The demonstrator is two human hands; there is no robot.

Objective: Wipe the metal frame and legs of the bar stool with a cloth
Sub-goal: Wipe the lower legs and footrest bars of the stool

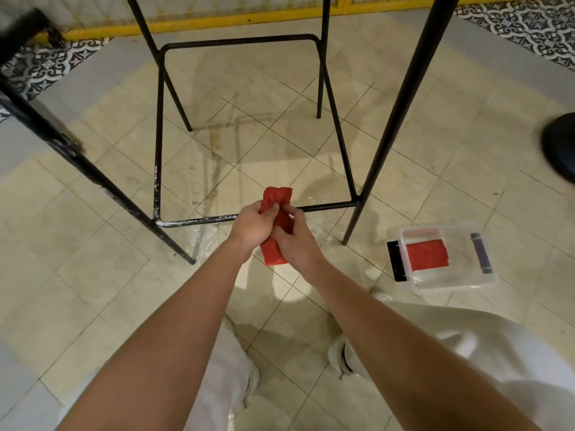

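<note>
both hands, the left hand (253, 227) and the right hand (294, 241), are curled tight round a red cloth (278, 223) just at six o'clock of the bar stool's (329, 206) near footrest bar, a clear plastic box (448, 276) at three o'clock.

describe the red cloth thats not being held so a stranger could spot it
Find the black bar stool frame on the tiled floor and look right of its near right leg. A clear plastic box sits there, with the flat red cloth inside. Unlike the held red cloth, no one holds it.
</note>
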